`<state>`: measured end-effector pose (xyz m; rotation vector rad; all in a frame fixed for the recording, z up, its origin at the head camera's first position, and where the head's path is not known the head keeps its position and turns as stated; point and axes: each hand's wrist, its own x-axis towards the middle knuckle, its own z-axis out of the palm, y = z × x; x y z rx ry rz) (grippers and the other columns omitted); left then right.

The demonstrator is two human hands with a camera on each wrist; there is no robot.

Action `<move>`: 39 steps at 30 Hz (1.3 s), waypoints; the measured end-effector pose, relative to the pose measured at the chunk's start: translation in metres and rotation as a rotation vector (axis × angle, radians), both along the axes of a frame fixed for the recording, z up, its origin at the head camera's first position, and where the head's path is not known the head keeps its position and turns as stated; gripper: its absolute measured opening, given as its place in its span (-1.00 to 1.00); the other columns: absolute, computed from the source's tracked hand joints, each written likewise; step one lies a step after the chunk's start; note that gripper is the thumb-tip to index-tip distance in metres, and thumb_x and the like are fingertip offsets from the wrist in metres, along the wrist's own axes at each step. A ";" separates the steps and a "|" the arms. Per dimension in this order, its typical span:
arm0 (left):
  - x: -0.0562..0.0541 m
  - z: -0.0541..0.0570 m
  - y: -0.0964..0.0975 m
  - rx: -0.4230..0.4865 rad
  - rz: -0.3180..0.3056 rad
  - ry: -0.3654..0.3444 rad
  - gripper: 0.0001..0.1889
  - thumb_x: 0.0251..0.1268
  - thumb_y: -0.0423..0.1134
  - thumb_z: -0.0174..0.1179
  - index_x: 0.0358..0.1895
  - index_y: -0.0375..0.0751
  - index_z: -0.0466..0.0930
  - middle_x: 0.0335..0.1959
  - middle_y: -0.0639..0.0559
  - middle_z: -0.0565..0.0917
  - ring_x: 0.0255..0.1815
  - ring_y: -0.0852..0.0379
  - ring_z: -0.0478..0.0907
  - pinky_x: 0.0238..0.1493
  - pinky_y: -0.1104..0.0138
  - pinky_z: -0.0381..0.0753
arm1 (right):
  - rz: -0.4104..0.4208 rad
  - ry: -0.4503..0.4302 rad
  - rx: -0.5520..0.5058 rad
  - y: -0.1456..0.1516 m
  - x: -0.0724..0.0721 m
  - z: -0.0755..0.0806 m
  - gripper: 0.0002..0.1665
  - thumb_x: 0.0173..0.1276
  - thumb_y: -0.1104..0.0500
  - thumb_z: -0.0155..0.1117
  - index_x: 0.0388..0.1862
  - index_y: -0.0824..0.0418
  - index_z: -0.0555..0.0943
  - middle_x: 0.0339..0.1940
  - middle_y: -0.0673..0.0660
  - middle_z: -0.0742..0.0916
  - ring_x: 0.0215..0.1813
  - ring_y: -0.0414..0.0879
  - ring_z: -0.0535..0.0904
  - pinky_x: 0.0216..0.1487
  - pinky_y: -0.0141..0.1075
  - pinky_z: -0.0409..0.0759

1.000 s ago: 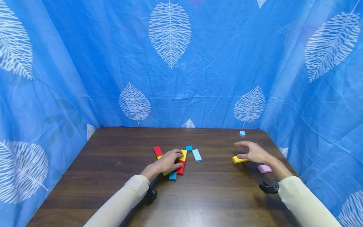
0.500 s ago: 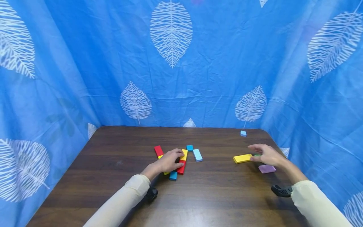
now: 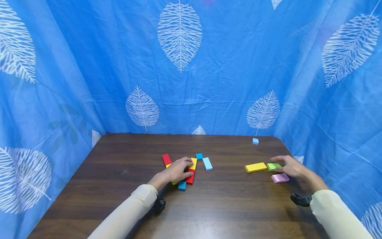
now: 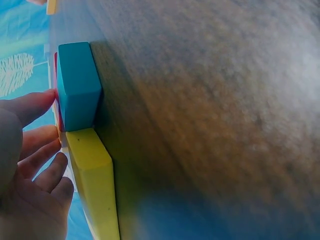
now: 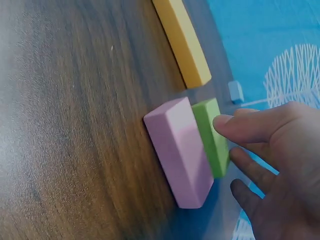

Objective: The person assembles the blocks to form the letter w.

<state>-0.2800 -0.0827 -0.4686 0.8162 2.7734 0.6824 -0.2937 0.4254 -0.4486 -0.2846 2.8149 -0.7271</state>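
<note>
On the left of the table, my left hand (image 3: 177,170) lies over a group of wooden blocks. Its thumb reaches the red block (image 3: 190,178) and its fingertips the yellow block (image 3: 194,163) behind that. A teal block (image 4: 77,85) and another yellow block (image 4: 92,172) sit close by the hand, the latter partly covered in the head view. A second red block (image 3: 165,159) lies at the far left of the group. My right hand (image 3: 293,167) is spread at a green block (image 5: 215,145), thumb tip at its near side and a forefinger along the far side.
Near the right hand lie a pink block (image 3: 280,178) and a long yellow block (image 3: 255,167). A light-blue block (image 3: 207,164) and a teal block (image 3: 199,156) stand right of the group. A small pale-blue block (image 3: 255,141) is near the back edge, before the blue curtain (image 3: 191,99).
My right hand has moved right, from above the long yellow block to the green block, uncovering the yellow one. The left hand has stayed in place over its blocks.
</note>
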 end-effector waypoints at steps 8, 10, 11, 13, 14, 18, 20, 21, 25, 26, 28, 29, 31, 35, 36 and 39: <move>-0.001 0.000 0.000 -0.005 0.001 -0.004 -0.48 0.44 -0.13 0.35 0.37 -0.27 0.57 0.37 -0.11 0.49 0.37 -0.10 0.42 0.37 0.07 0.46 | 0.020 0.101 0.060 0.008 -0.006 -0.015 -0.53 0.27 0.34 0.40 0.17 0.45 0.65 0.09 0.52 0.64 0.06 0.40 0.52 0.00 0.28 0.48; -0.001 0.000 0.000 -0.007 -0.002 -0.002 -0.48 0.44 -0.13 0.35 0.36 -0.28 0.58 0.37 -0.11 0.49 0.36 -0.10 0.43 0.38 0.07 0.45 | 0.008 0.115 0.065 0.008 -0.007 -0.017 -0.54 0.26 0.33 0.43 0.15 0.43 0.67 0.07 0.49 0.66 0.05 0.38 0.53 -0.01 0.26 0.49; -0.001 0.000 0.000 -0.007 -0.002 -0.001 -0.49 0.44 -0.13 0.35 0.36 -0.28 0.58 0.37 -0.11 0.49 0.36 -0.10 0.43 0.38 0.07 0.45 | 0.003 0.120 0.064 0.008 -0.007 -0.018 -0.55 0.26 0.33 0.45 0.14 0.42 0.68 0.07 0.50 0.66 0.05 0.39 0.53 0.00 0.28 0.48; -0.001 0.000 0.000 -0.006 -0.001 -0.001 -0.49 0.44 -0.13 0.35 0.36 -0.28 0.58 0.37 -0.12 0.49 0.36 -0.10 0.43 0.38 0.07 0.45 | -0.007 0.122 0.058 0.008 -0.008 -0.019 -0.55 0.26 0.33 0.46 0.14 0.42 0.68 0.09 0.51 0.65 0.08 0.42 0.52 0.03 0.32 0.46; -0.001 0.000 0.000 -0.005 -0.001 -0.003 -0.48 0.44 -0.13 0.36 0.36 -0.28 0.58 0.37 -0.12 0.49 0.37 -0.10 0.43 0.38 0.07 0.45 | -0.011 0.122 0.055 0.007 -0.008 -0.019 -0.55 0.26 0.32 0.47 0.14 0.42 0.68 0.09 0.52 0.65 0.09 0.43 0.52 0.05 0.34 0.45; -0.001 0.000 -0.001 -0.005 0.006 -0.006 -0.47 0.43 -0.12 0.36 0.37 -0.27 0.57 0.37 -0.11 0.49 0.37 -0.10 0.42 0.38 0.07 0.46 | -0.012 0.125 0.051 0.007 -0.009 -0.019 -0.54 0.25 0.30 0.51 0.12 0.42 0.69 0.08 0.52 0.65 0.09 0.45 0.51 0.09 0.39 0.41; -0.001 -0.001 -0.001 -0.008 0.009 -0.006 -0.47 0.43 -0.12 0.36 0.37 -0.27 0.57 0.37 -0.11 0.49 0.37 -0.10 0.42 0.37 0.06 0.46 | -0.011 0.134 0.043 0.007 -0.008 -0.019 -0.54 0.23 0.29 0.54 0.10 0.42 0.70 0.05 0.50 0.67 0.07 0.43 0.53 0.08 0.39 0.42; -0.001 -0.001 -0.001 -0.009 0.010 -0.005 -0.47 0.43 -0.12 0.36 0.37 -0.26 0.57 0.37 -0.11 0.49 0.37 -0.10 0.42 0.37 0.06 0.46 | -0.009 0.141 0.037 0.007 -0.008 -0.020 -0.54 0.22 0.29 0.55 0.09 0.42 0.71 0.04 0.49 0.68 0.06 0.41 0.54 0.08 0.37 0.43; 0.000 -0.001 -0.001 -0.010 0.012 -0.005 -0.47 0.43 -0.12 0.36 0.37 -0.27 0.57 0.37 -0.11 0.49 0.37 -0.10 0.42 0.38 0.06 0.45 | 0.009 0.160 0.016 0.007 -0.009 -0.021 -0.54 0.20 0.28 0.56 0.07 0.41 0.71 0.02 0.46 0.70 0.05 0.39 0.56 0.06 0.35 0.45; 0.000 -0.001 -0.001 -0.011 0.012 -0.005 -0.48 0.43 -0.12 0.36 0.36 -0.27 0.58 0.37 -0.11 0.49 0.37 -0.10 0.42 0.38 0.06 0.45 | 0.011 0.159 0.010 0.006 -0.009 -0.021 -0.54 0.21 0.28 0.55 0.08 0.42 0.71 0.03 0.47 0.69 0.06 0.40 0.55 0.06 0.35 0.46; 0.000 0.000 -0.002 -0.010 0.014 -0.007 -0.48 0.43 -0.12 0.36 0.36 -0.27 0.58 0.37 -0.11 0.49 0.37 -0.11 0.42 0.38 0.06 0.46 | 0.016 0.159 0.000 0.004 -0.011 -0.021 -0.53 0.22 0.27 0.54 0.10 0.41 0.71 0.04 0.47 0.69 0.07 0.40 0.55 0.06 0.35 0.47; 0.000 0.000 -0.002 -0.010 0.014 -0.007 -0.48 0.43 -0.13 0.36 0.36 -0.28 0.58 0.37 -0.11 0.49 0.36 -0.11 0.42 0.37 0.06 0.46 | 0.019 0.161 -0.006 0.002 -0.011 -0.020 -0.53 0.22 0.27 0.55 0.10 0.41 0.71 0.05 0.47 0.69 0.07 0.39 0.56 0.06 0.34 0.48; 0.000 0.000 -0.002 -0.009 0.011 -0.004 -0.48 0.43 -0.13 0.36 0.36 -0.28 0.58 0.36 -0.12 0.49 0.36 -0.10 0.43 0.37 0.07 0.46 | 0.032 0.180 -0.009 -0.002 -0.012 -0.016 -0.52 0.21 0.26 0.56 0.10 0.41 0.71 0.03 0.44 0.70 0.04 0.35 0.58 0.03 0.30 0.52; -0.001 0.000 0.000 -0.010 0.001 0.003 -0.48 0.44 -0.13 0.35 0.37 -0.29 0.57 0.36 -0.12 0.49 0.36 -0.10 0.43 0.38 0.07 0.46 | 0.061 0.221 -0.005 -0.008 -0.013 -0.005 -0.53 0.18 0.25 0.60 0.05 0.41 0.73 -0.04 0.37 0.74 -0.02 0.27 0.62 -0.03 0.21 0.57; -0.002 0.000 0.001 -0.009 -0.001 0.003 -0.48 0.44 -0.13 0.35 0.37 -0.29 0.57 0.36 -0.12 0.49 0.36 -0.11 0.43 0.38 0.07 0.45 | 0.069 0.231 -0.002 -0.010 -0.014 -0.003 -0.54 0.19 0.25 0.60 0.05 0.40 0.73 -0.05 0.36 0.74 -0.04 0.25 0.62 -0.04 0.18 0.57; -0.002 0.000 0.001 -0.011 -0.004 0.001 -0.48 0.46 -0.13 0.34 0.37 -0.29 0.57 0.37 -0.12 0.49 0.37 -0.11 0.43 0.39 0.07 0.44 | 0.090 0.254 0.002 -0.016 -0.015 0.002 -0.55 0.20 0.24 0.59 0.05 0.38 0.73 -0.05 0.32 0.75 -0.03 0.22 0.63 -0.03 0.17 0.59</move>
